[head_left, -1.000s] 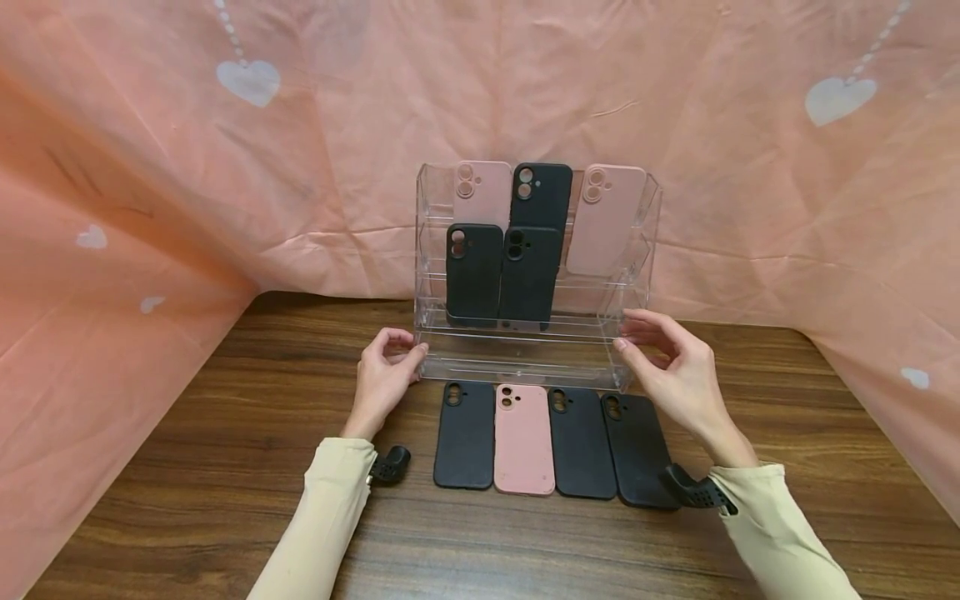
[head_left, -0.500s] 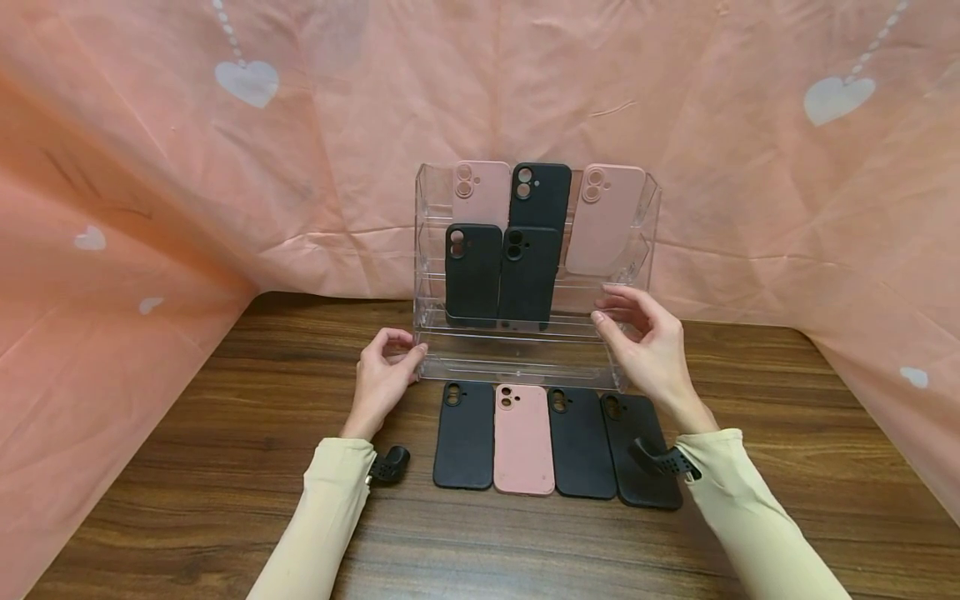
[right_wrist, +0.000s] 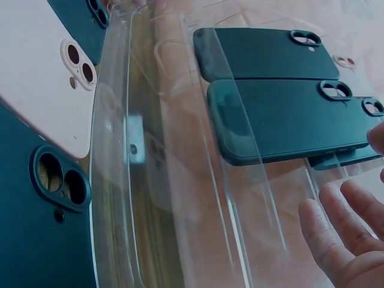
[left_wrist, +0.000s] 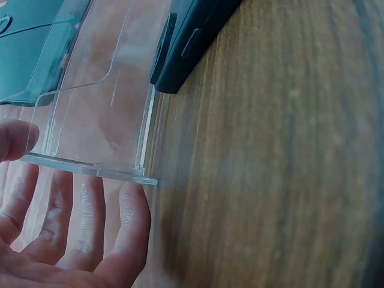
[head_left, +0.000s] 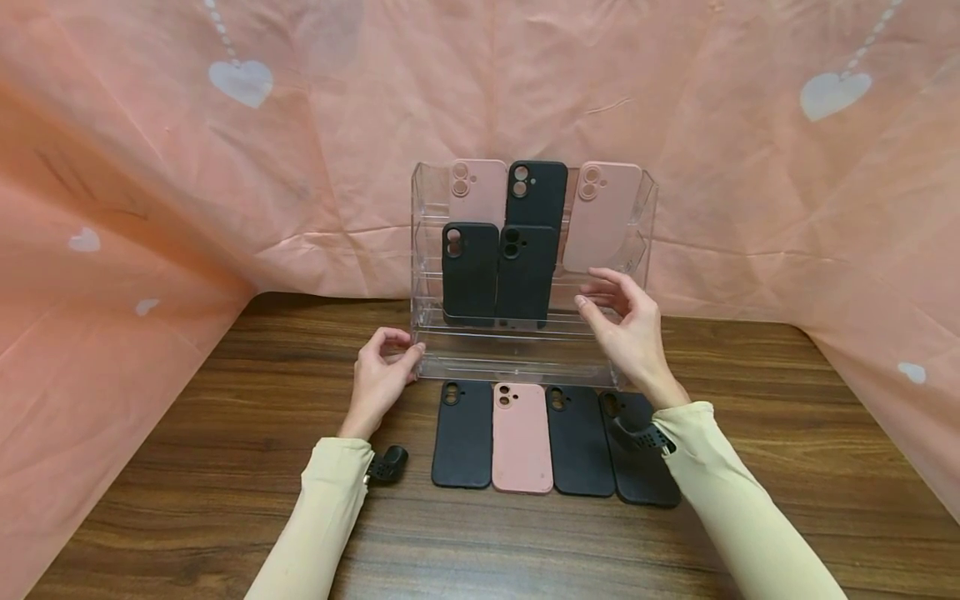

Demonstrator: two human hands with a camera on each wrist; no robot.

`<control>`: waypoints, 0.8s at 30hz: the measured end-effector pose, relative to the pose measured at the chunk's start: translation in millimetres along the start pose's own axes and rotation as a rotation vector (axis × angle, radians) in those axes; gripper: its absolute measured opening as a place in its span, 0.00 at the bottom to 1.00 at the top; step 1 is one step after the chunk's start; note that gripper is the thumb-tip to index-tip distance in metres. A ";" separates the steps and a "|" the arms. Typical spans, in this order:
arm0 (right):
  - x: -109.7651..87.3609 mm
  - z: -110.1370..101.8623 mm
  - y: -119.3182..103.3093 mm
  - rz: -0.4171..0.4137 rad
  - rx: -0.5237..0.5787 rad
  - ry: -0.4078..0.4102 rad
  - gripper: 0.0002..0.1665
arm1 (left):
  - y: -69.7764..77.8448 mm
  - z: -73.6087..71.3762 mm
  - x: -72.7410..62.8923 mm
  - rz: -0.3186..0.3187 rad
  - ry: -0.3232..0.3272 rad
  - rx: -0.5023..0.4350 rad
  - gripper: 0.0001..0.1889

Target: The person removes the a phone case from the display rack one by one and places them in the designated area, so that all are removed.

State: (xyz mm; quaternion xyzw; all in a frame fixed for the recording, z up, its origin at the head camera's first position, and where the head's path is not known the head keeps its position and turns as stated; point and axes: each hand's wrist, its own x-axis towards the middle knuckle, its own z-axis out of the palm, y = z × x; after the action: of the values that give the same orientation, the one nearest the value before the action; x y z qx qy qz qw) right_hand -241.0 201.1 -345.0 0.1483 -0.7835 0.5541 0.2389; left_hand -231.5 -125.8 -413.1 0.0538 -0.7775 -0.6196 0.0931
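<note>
A clear tiered display stand (head_left: 517, 368) holds several phone cases. Its upper tier bears a pink case (head_left: 480, 190), a black case (head_left: 542, 196) and another pink case (head_left: 602, 218). Two black cases lean in a lower tier, one being the left black case (head_left: 470, 279). My left hand (head_left: 378, 379) pinches the stand's left side wall, thumb inside and fingers outside, as the left wrist view shows. Holding nothing, my right hand (head_left: 628, 333) hovers before the stand's right part, below the right pink case, fingers relaxed and thumb apart. Whether a fingertip touches the stand is unclear.
In front of the stand a row lies on the wooden table (head_left: 225, 467): a black case (head_left: 462, 437), a pink case (head_left: 522, 442) and two more black ones. The right forearm partly covers the rightmost black case (head_left: 647, 471). Pink cloth (head_left: 360, 125) hangs behind.
My right hand has left the stand's right side, moving left and upward to in front of the shelves. The left hand keeps its hold on the left side. The cases stay put.
</note>
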 end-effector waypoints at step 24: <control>11.0 28.3 -28.3 0.005 0.004 -0.039 0.27 | 0.6 -0.9 0.7 0.004 -0.010 -0.027 0.13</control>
State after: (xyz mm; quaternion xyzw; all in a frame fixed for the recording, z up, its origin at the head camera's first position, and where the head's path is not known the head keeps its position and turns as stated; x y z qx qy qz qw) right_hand -242.1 165.3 -324.2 0.1577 -0.7872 0.5533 0.2221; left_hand -232.0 -126.7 -412.3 0.0479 -0.7697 -0.6300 0.0910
